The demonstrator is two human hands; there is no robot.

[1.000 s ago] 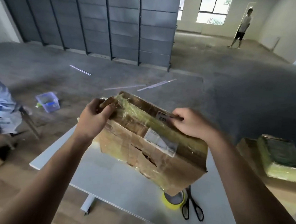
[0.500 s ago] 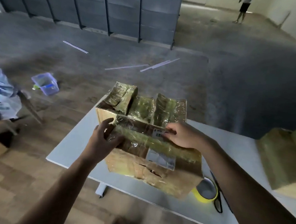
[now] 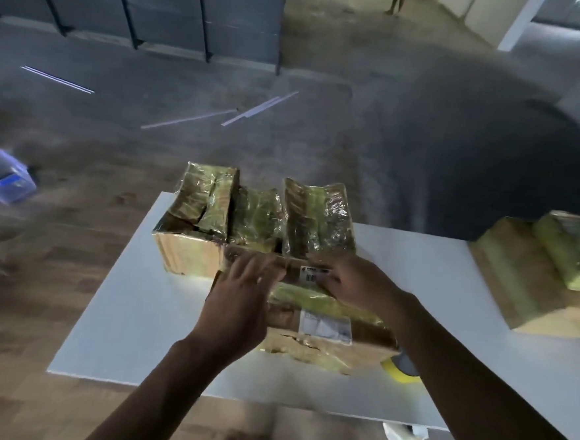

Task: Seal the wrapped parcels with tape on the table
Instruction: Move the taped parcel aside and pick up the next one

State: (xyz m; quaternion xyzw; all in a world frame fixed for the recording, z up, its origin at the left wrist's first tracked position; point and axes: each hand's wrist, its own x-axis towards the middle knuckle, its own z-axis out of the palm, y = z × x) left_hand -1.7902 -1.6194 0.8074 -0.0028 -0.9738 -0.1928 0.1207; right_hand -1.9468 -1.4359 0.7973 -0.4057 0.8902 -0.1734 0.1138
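A brown cardboard parcel [image 3: 322, 328] wrapped in clear and yellow tape lies on the white table [image 3: 131, 311], with white labels on its top. My left hand [image 3: 242, 299] lies on its left end with the fingers spread forward. My right hand [image 3: 356, 283] rests on the far top edge, fingers curled over the label there. Right behind it stand several wrapped parcels [image 3: 258, 217] in a row. A yellow tape roll [image 3: 400, 370] peeks out at the parcel's near right corner.
More wrapped parcels [image 3: 546, 268] are stacked at the table's right end. A clear plastic tub [image 3: 3, 175] sits on the floor to the left, and thin white strips [image 3: 251, 110] lie on the grey floor beyond. A person's legs [image 3: 396, 0] show far away.
The parcel has come down from mid-air onto the table against the row of parcels. My left hand has shifted from its left end to its top. The camera has tilted down.
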